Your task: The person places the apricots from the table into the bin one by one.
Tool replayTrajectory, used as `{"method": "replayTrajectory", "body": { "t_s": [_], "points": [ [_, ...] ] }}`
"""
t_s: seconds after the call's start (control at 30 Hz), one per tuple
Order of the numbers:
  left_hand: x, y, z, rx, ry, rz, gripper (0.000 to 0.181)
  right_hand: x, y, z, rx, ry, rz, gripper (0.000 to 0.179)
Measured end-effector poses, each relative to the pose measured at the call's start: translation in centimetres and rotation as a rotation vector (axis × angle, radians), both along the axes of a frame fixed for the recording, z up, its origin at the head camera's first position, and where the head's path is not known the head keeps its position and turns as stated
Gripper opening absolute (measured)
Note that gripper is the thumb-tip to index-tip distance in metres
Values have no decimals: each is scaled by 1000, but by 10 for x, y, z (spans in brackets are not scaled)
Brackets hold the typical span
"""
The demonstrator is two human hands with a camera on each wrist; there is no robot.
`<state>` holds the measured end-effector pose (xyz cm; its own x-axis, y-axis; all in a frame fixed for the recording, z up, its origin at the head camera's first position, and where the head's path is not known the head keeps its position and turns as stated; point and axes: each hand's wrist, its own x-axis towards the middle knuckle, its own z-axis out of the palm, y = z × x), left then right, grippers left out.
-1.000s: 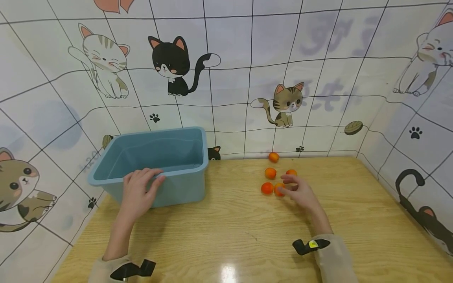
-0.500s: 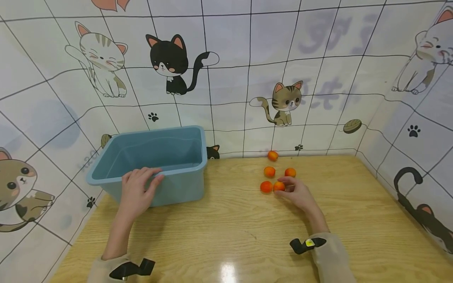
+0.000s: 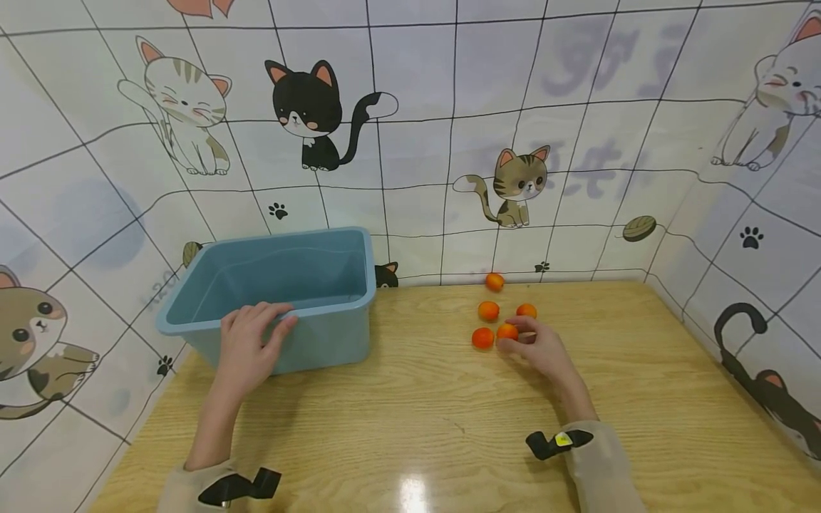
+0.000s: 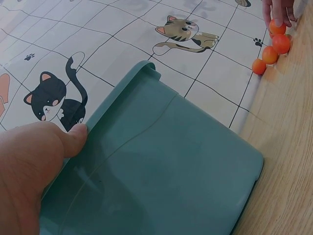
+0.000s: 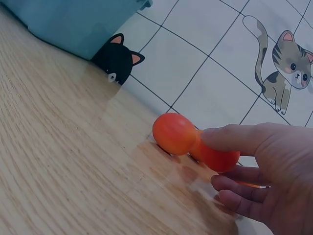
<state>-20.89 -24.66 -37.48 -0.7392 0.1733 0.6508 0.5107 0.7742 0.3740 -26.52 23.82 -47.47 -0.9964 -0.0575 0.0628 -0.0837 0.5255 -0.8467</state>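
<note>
A blue-green plastic tub (image 3: 321, 338) stands on the left of the table. My left hand (image 3: 250, 345) grips its near rim, fingers over the edge and thumb on the outer wall; the left wrist view shows the thumb (image 4: 76, 139) on the rim. With thumb and fingers, my right hand (image 3: 541, 349) pinches a small orange-red cherry tomato (image 3: 507, 333), low over the table; in the right wrist view the thumb covers part of this cherry tomato (image 5: 220, 155). Just left of it lies a redder cherry tomato (image 3: 483, 338), also large in the right wrist view.
More cherry tomatoes lie close by: one behind (image 3: 489, 311), another beside the right fingers (image 3: 527, 311), and one at the back edge (image 3: 494, 282). A cat-printed sheet (image 3: 417, 142) rises behind the wooden table (image 3: 398, 427) and along both sides.
My right hand has come in from the right, and its fingers have closed around the cherry tomato, which has shifted slightly away from its left neighbour. The left hand keeps its place on the tub.
</note>
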Motion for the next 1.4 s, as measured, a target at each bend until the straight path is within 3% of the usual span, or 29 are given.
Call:
{"method": "replayTrajectory", "body": {
  "t_s": [0.5,0.9,1.2,1.4],
  "points": [
    [0,0,0,-3,-6,7,21,0,-19,35,-39,97,-22,63],
    [0,0,1,-4,-1,5,20,8,-44,65,-82,221,5,53],
    [0,0,1,-2,3,3,20,8,-67,76,-182,315,-4,47],
    [0,-1,0,-1,2,1,21,9,-86,80,-211,373,52,47]
  ]
}}
